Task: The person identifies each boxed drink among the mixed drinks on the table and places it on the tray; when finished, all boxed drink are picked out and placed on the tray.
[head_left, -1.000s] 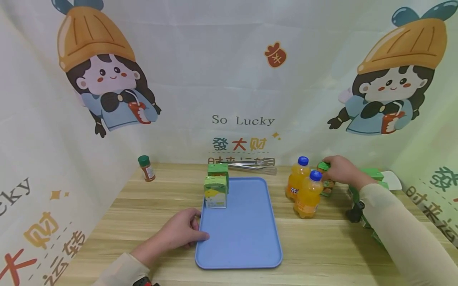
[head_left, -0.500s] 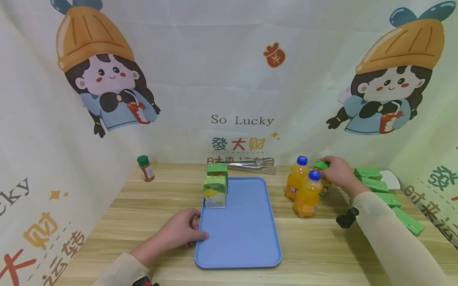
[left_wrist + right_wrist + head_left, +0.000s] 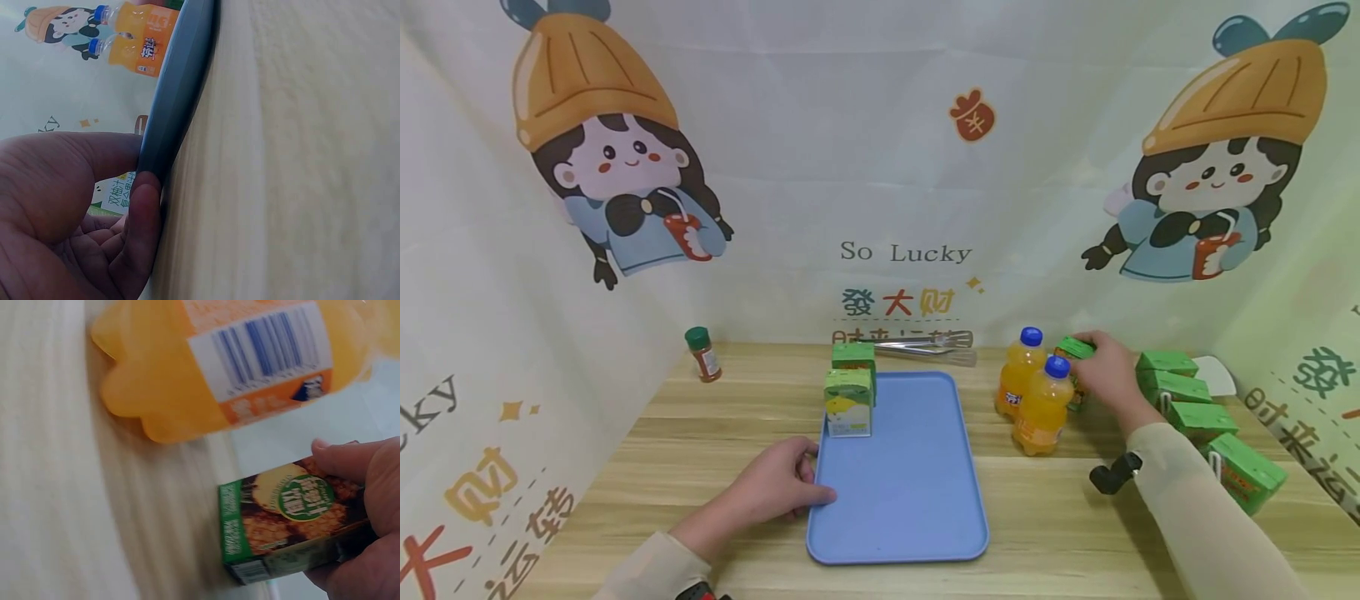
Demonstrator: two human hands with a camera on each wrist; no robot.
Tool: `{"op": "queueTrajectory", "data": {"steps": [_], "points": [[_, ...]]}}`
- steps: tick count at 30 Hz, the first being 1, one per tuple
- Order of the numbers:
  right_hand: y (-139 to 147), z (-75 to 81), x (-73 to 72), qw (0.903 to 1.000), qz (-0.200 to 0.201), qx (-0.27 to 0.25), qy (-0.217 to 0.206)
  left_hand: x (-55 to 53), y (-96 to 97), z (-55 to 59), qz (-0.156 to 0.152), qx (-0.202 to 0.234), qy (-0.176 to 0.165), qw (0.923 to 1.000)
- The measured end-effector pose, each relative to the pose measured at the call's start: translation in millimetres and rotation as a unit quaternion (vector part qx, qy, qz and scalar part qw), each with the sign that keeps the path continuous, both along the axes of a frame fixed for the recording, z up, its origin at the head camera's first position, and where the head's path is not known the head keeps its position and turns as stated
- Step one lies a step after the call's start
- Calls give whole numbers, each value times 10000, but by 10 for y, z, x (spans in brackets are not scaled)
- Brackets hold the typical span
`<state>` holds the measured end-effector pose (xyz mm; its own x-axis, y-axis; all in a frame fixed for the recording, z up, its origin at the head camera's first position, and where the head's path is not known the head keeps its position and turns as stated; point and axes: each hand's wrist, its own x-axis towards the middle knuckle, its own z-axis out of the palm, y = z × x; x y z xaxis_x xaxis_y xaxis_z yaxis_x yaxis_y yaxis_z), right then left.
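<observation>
At the near left of the blue tray [image 3: 895, 483], my left hand [image 3: 778, 482] pinches the rim; in the left wrist view the thumb and fingers [image 3: 145, 206] sit on either side of the tray edge [image 3: 178, 87]. My right hand [image 3: 1105, 371] grips a green juice box [image 3: 1073, 347] behind two orange soda bottles [image 3: 1045, 408]. Pineapple pictures show on that juice box [image 3: 294, 509] in the right wrist view, tilted beside a bottle [image 3: 250, 362]. Two other juice cartons [image 3: 850, 408] stand one behind the other at the tray's far left corner.
Several green juice boxes [image 3: 1201, 421] stand in a row at the right, beside the right forearm. Metal tongs [image 3: 925, 346] lie at the back. A green-capped spice jar [image 3: 703, 354] stands back left. A white object [image 3: 1216, 375] lies behind the row. Patterned cloth [image 3: 790, 167] backs the table.
My right hand holds the juice box and has shifted slightly left, with the forearm swinging left and uncovering the row of boxes. The left hand stays on the tray.
</observation>
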<state>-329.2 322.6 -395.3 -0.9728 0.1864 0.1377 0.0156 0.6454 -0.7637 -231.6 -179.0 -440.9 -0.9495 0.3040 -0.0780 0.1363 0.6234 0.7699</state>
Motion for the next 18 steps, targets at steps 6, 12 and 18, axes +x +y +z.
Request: {"op": "queueTrajectory", "data": {"steps": [6, 12, 18], "points": [[-31, -113, 53, 9987, -266, -363, 223, -1, -2, 4, -16, -18, 32, 10000], [-25, -206, 81, 9964, -324, -533, 569, -1, -5, 8, -42, 16, 11, 10000], [-10, -263, 111, 9923, -408, -1091, 432, 1, -13, 9, -21, 2, -6, 10000]]}}
